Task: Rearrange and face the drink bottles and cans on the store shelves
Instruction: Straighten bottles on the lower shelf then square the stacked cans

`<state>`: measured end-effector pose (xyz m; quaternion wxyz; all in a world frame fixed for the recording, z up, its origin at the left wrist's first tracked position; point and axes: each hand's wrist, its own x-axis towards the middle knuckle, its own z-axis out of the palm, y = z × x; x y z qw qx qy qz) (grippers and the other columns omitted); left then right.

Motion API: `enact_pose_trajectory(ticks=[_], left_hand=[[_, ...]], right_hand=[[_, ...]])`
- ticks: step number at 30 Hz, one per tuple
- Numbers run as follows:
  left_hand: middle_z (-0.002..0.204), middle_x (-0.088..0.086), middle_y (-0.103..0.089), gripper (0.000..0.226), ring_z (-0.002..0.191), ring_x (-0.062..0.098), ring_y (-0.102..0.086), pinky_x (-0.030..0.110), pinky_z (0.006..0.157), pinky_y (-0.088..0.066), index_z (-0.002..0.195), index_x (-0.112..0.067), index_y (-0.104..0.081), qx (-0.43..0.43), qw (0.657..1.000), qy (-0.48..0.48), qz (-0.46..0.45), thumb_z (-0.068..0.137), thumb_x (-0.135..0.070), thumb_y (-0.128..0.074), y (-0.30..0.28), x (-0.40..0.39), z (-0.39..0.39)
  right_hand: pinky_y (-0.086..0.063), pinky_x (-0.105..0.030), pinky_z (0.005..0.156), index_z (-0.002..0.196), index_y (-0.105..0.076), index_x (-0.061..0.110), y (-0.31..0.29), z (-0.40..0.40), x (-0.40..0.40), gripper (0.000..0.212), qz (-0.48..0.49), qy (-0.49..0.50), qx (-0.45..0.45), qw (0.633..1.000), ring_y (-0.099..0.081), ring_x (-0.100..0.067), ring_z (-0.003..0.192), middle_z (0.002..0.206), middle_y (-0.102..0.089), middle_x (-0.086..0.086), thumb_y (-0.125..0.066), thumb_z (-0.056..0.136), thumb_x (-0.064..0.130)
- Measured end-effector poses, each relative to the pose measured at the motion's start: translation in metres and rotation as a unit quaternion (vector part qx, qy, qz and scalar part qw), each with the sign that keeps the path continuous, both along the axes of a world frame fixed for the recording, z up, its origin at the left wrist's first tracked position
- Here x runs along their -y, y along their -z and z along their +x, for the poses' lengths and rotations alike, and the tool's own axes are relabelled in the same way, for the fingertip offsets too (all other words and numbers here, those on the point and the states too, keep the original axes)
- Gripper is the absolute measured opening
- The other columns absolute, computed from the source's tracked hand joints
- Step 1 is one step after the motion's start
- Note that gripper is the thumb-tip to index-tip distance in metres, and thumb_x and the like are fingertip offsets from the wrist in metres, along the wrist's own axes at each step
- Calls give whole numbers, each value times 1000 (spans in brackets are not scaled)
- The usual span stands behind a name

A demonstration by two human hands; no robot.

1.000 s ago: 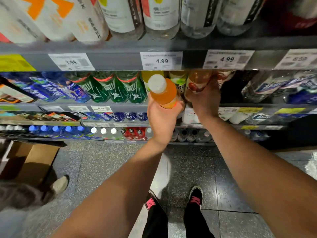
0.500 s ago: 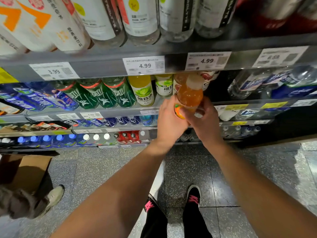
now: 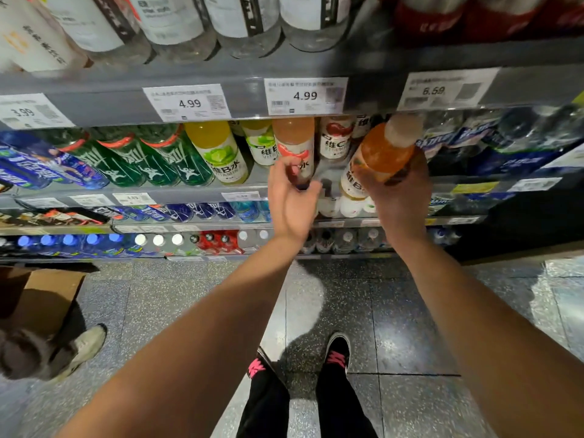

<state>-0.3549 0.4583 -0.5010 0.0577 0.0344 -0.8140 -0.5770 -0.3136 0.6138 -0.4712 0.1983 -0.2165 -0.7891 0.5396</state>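
Note:
My right hand [image 3: 398,197] grips an orange drink bottle [image 3: 383,151] with a white cap, tilted in front of the middle shelf [image 3: 189,193] under the 6.59 price tag. My left hand [image 3: 292,200] reaches to a peach-coloured bottle with a white label [image 3: 294,143] in the shelf row, with fingers and thumb curled round its lower end. Beside it stand a yellow vitamin bottle [image 3: 218,150], a lime-label bottle [image 3: 260,143] and a red-label bottle [image 3: 335,137]. Green bottles [image 3: 148,159] fill the row further left.
The upper shelf edge [image 3: 246,96] with price tags hangs just above my hands, with clear bottles [image 3: 246,23] on it. Lower shelves hold blue bottles [image 3: 196,211] and caps. A cardboard box [image 3: 41,295] and another person's shoe [image 3: 83,349] are on the floor at left.
The orange bottle passed from my left hand to my right and moved right. My left hand let go of it and took the peach-coloured bottle on the shelf.

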Motion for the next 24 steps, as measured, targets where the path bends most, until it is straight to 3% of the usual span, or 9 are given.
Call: enact_pose_trajectory(ticks=[2,5,8,11,15,17,20,21,24], left_hand=[[99,15,-57,39,73,13,-52,33,73,-49,97,-17,-50,31,997,-72,8,71,-10,-77,-3,-1,-8],[108,7,-53,53,89,14,-51,23,82,-45,105,-17,-46,40,993,-114,-8,70,-17,-87,-6,-3,-18],[111,2,-57,62,96,18,-58,29,87,-50,114,-18,-48,48,994,-99,-23,67,-24,-89,-2,-4,-27],[111,0,-63,65,100,20,-64,42,89,-55,116,-21,-52,36,994,-99,-40,63,-31,-87,6,-2,-36],[109,1,-65,63,98,17,-63,37,88,-54,115,-24,-53,35,994,-96,-30,64,-26,-89,13,-3,-41],[106,3,-64,60,94,18,-61,36,86,-54,111,-22,-52,40,994,-101,-27,65,-22,-90,14,-4,-42],[105,6,-62,59,93,20,-59,34,85,-54,107,-20,-48,52,993,-101,-26,66,-21,-91,18,-2,-41],[104,7,-61,59,91,18,-58,33,84,-53,106,-19,-48,56,993,-101,-27,66,-21,-91,18,-2,-41],[98,4,-56,59,77,7,-50,23,77,-50,106,-19,-47,69,993,-95,-18,68,-16,-92,18,0,-38]], right_hand=[[-48,-13,85,119,-51,28,-1,-5,-6,62,1,-1,-10,1000,-62,6,96,107,-65,12,-85,70,44],[-46,-9,87,126,-53,18,-3,-18,-12,62,1,-11,-20,1000,-58,16,96,107,-63,17,-85,75,36],[-42,-4,83,130,-52,13,-3,-35,-17,64,31,-36,-17,999,-55,20,93,107,-59,17,-84,78,32],[-44,-7,74,120,-54,12,2,-47,-20,55,59,-51,16,997,-56,4,81,102,-60,8,-83,77,29],[-52,-18,72,105,-52,21,8,-56,-23,41,77,-66,40,994,-62,-3,76,93,-66,7,-81,76,30],[-55,-21,73,111,-54,16,11,-59,-26,48,63,-55,40,996,-64,-5,80,96,-66,8,-82,75,33],[-43,-1,72,129,-48,9,16,-59,-26,66,66,-43,49,996,-60,4,82,104,-62,9,-82,77,29],[-43,-3,76,133,-45,8,19,-57,-25,70,63,-43,57,995,-62,2,86,108,-64,6,-81,77,30],[-53,-30,93,140,-37,15,33,-50,-21,81,28,-59,82,995,-67,-19,106,124,-67,-8,-77,73,37]])
